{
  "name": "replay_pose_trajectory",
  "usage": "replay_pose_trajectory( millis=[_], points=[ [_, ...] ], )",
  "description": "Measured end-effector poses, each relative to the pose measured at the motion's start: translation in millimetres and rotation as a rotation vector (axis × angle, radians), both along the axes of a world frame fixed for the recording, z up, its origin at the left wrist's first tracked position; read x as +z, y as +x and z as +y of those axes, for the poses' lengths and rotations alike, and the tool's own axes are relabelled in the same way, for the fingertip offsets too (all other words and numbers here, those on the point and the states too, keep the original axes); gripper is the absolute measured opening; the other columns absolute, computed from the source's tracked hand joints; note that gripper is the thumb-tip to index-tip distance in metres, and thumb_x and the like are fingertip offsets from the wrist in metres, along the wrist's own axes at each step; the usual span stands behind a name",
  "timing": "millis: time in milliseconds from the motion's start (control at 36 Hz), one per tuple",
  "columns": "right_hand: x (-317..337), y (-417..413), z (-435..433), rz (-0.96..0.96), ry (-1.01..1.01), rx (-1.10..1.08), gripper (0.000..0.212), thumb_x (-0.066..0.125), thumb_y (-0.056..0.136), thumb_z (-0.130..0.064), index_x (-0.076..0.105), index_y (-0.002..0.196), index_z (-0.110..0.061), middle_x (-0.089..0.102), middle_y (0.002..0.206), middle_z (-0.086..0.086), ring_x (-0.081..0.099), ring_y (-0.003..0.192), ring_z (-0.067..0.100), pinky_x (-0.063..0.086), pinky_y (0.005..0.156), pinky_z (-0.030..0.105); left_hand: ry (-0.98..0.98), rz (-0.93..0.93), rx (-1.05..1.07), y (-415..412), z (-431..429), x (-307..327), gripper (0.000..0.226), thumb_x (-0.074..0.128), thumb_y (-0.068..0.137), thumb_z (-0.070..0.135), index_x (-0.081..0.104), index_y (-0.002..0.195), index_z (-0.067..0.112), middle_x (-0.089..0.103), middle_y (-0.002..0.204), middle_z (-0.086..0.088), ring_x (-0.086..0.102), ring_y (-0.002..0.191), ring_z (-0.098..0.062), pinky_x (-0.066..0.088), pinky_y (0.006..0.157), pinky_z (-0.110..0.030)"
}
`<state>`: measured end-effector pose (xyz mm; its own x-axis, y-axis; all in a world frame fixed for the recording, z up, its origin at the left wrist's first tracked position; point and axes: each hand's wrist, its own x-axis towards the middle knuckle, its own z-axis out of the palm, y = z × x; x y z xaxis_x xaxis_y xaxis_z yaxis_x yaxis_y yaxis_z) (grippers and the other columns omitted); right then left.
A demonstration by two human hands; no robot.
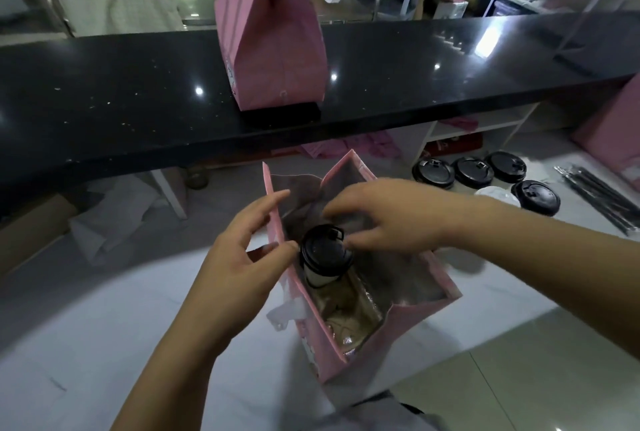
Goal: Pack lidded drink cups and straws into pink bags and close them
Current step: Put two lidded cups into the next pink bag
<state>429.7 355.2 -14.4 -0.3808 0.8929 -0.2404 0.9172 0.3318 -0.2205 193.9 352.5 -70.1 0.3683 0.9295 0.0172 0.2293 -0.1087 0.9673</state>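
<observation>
Inside the open bag [318, 337], a cup [320, 276] stands upright — likely light, paper wall crushable, so grasp below the lid [323, 249]. Left hand [239, 257] pinches the soft rim [274, 223]; right hand [388, 219] curls at the lid — grip unclear

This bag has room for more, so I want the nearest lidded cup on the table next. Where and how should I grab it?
Probably from above, fingers wrapped just under the black lid's rim. The nearest cup stands upright, showing only its lid, with its near and right sides free; a white object crowds its left, and the other cups stand behind.
</observation>
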Motion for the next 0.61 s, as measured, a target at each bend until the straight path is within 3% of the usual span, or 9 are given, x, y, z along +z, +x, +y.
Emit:
replay_pose_trajectory(
  millis=[56, 111, 194, 250, 306, 472, 556, 611],
  points=[
    [15.4, 17.8, -10.1, 0.127, 0.064, -0.076, 0.041, 0.064, 0.091, -0.042, 0.059, 0.131, -0.037, 0.062, 0.124, -0.019, 0.056, 0.111, 0.0, 0.047, 0.093, 0.022, 0.024, 0.031, 0.005, 4.8, -1.9, 0.2, 0.058, 0.068, 0.09, 0.02, 0.053, 0.128, 0.062, 0.044, 0.135, 0.04, 0.041, 0.107, 0.035, 0.04, 0.089, -0.005],
    [24.1, 38.9, -18.3, 0.25, 0.121, -0.158, 0.038, 0.062, 0.089, -0.046, 0.063, 0.126, -0.038, 0.062, 0.112, -0.029, 0.055, 0.106, -0.009, 0.042, 0.085, 0.01, 0.03, 0.098, 0.013, 9.4, -3.4, 0.2, 0.058, 0.068, 0.091, 0.028, 0.048, 0.128, 0.067, 0.034, 0.133, 0.047, 0.039, 0.115, 0.027, 0.038, 0.101, -0.024],
    [23.7, 73.2, -23.3, 0.382, 0.174, -0.282, 0.029, 0.063, 0.086, -0.043, 0.072, 0.112, -0.034, 0.067, 0.101, -0.027, 0.061, 0.097, -0.009, 0.05, 0.085, 0.018, 0.023, 0.157, 0.025, 16.4, -6.0, 4.6, 0.061, 0.069, 0.09, 0.032, 0.043, 0.128, 0.072, 0.024, 0.127, 0.058, 0.037, 0.13, 0.001, 0.037, 0.106, -0.039],
    [16.7, 96.1, -24.2, 0.414, 0.197, -0.329, 0.017, 0.066, 0.088, -0.036, 0.077, 0.101, -0.031, 0.072, 0.095, -0.02, 0.065, 0.091, -0.004, 0.053, 0.084, 0.025, 0.032, 0.182, 0.051, 21.7, -9.6, 8.1, 0.062, 0.069, 0.088, 0.035, 0.041, 0.127, 0.074, 0.02, 0.12, 0.065, 0.035, 0.129, -0.001, 0.034, 0.103, -0.036],
    [8.0, 117.3, -25.2, 0.441, 0.175, -0.353, 0.015, 0.065, 0.089, -0.036, 0.078, 0.096, -0.032, 0.073, 0.093, -0.018, 0.065, 0.091, -0.003, 0.051, 0.082, 0.024, 0.048, 0.199, 0.094, 28.3, -14.0, 11.5, 0.061, 0.068, 0.087, 0.037, 0.04, 0.125, 0.076, 0.021, 0.118, 0.067, 0.035, 0.128, -0.002, 0.033, 0.103, -0.037],
    [-16.9, 166.3, -28.7, 0.5, 0.064, -0.343, 0.022, 0.056, 0.094, -0.04, 0.076, 0.103, -0.034, 0.072, 0.097, -0.023, 0.063, 0.097, -0.007, 0.047, 0.085, 0.019, -0.012, 0.225, 0.257, 53.2, -36.1, 25.2, 0.056, 0.069, 0.089, 0.034, 0.047, 0.123, 0.073, 0.028, 0.15, 0.037, 0.038, 0.134, -0.011, 0.039, 0.103, -0.046],
    [-31.0, 182.6, -26.4, 0.468, 0.024, -0.296, 0.029, 0.053, 0.093, -0.047, 0.073, 0.108, -0.034, 0.069, 0.105, -0.022, 0.06, 0.102, -0.006, 0.049, 0.094, 0.027, -0.068, 0.221, 0.33, 69.1, -51.4, 34.6, 0.054, 0.068, 0.076, 0.05, 0.051, 0.123, 0.069, 0.035, 0.153, 0.03, 0.04, 0.139, -0.018, 0.042, 0.108, -0.054],
    [-42.5, 190.8, -23.2, 0.403, -0.006, -0.204, 0.031, 0.057, 0.091, -0.05, 0.068, 0.117, -0.036, 0.064, 0.116, -0.024, 0.057, 0.103, -0.009, 0.046, 0.095, 0.022, -0.073, 0.246, 0.371, 80.3, -61.4, 38.2, 0.058, 0.066, 0.069, 0.055, 0.051, 0.124, 0.069, 0.037, 0.152, 0.029, 0.042, 0.138, -0.02, 0.046, 0.103, -0.06]
  ],
)
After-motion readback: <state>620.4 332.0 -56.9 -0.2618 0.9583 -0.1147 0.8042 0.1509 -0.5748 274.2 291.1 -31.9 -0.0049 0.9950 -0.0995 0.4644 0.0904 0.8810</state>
